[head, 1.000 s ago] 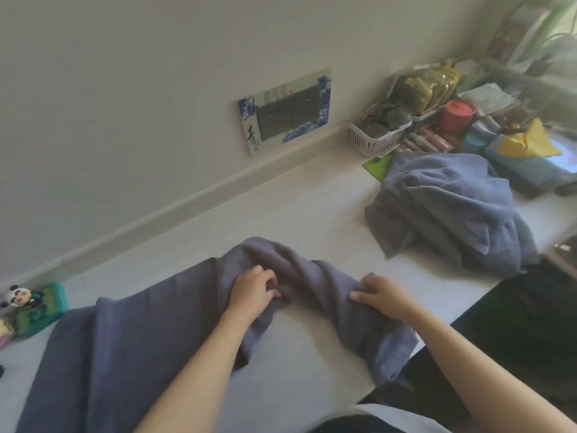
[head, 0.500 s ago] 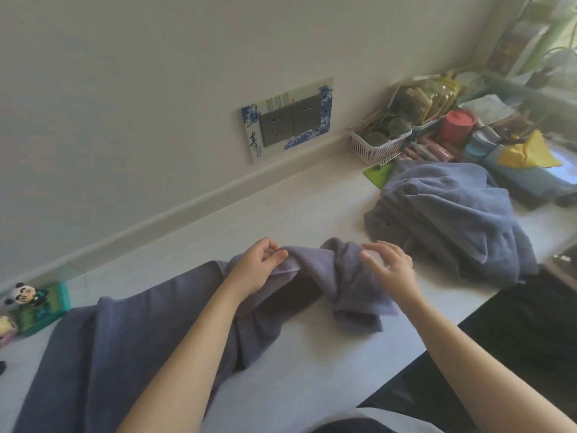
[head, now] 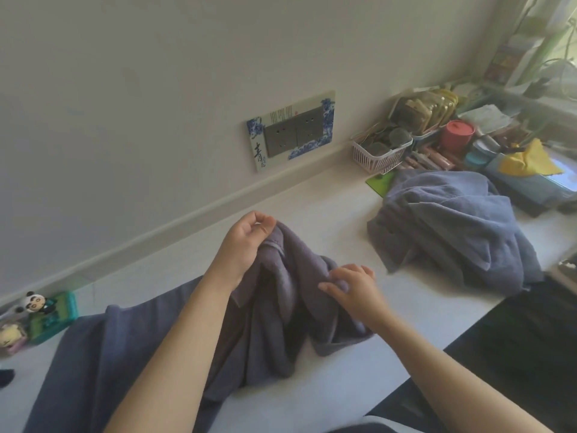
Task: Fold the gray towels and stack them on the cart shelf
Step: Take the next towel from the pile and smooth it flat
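The gray towel (head: 274,310) lies bunched across the white surface (head: 312,214), one end raised. The left hand (head: 246,242) has its grip pinched on that raised hemmed edge; the right hand (head: 352,289) has its grip curled on a fold just beside it. A heap of gray towels (head: 449,226) sits well apart to the right, beside a pink basket (head: 377,154).

Slate-gray towel (head: 281,332) at 6 o'clock; bluer gray towel heap (head: 452,226) at 3. Blue-and-white wave-patterned socket surround (head: 292,129) at 12. Pink basket (head: 377,154), red container (head: 457,134), yellow cloth (head: 529,159) at 2. Green box (head: 54,317) with black-and-white panda figure (head: 34,301) at 9.
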